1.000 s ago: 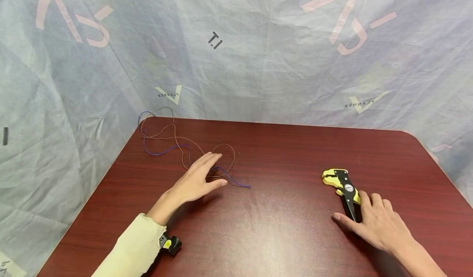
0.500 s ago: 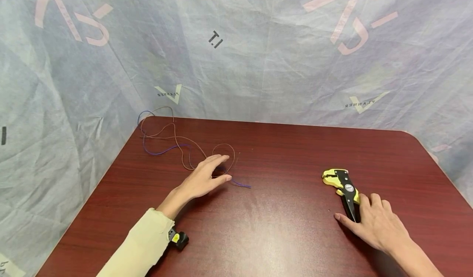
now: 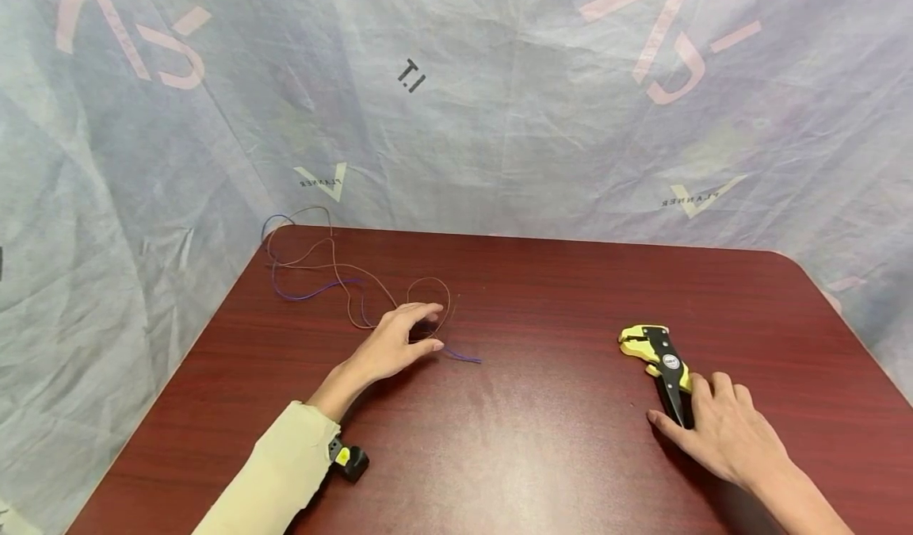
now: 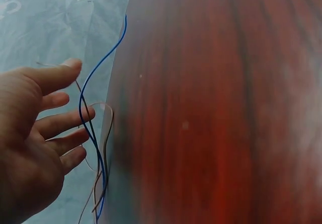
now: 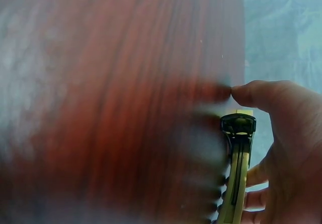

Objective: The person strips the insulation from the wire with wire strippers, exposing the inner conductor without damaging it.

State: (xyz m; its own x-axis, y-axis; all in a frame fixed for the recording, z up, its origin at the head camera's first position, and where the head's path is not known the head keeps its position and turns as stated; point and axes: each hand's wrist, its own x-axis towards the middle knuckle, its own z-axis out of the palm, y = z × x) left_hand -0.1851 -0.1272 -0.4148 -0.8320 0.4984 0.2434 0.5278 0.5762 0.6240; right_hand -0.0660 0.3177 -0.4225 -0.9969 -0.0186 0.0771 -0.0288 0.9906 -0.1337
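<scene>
Compared with a second ago, the person's left hand [image 3: 391, 347] is sitting slightly farther right, nearer the loose wire tips, while the right hand [image 3: 738, 432] is staying almost where it was. Fingers are arching loosely on the left, with the thumb spread apart, and I'm seeing nothing gripped there. Past those fingertips a thin, glossy blue wire [image 4: 80, 102] and a thin brown wire [image 4: 111, 118] are running; whether skin is touching them, I can't tell. Across on the right side of the reddish-brown wood-grain desk [image 3: 542, 416], a yellow-and-black wire stripper with a round white badge [image 3: 670, 361] is lying with its head pointing away, and the right fingers are resting relaxed by its handle, thumb spread wide, not gripping. If the left is going for the wire, as I'm judging, pinching the blue one just behind its free tip would be working best, with the right palm settling fully round the handle before lifting. Brown loops are crossing the blue strand and could be snagging; more slack is trailing over the far left corner. Behind everything, a pale grey-blue printed fabric sheet [image 3: 513, 131] is hanging, well clear of both hands.
</scene>
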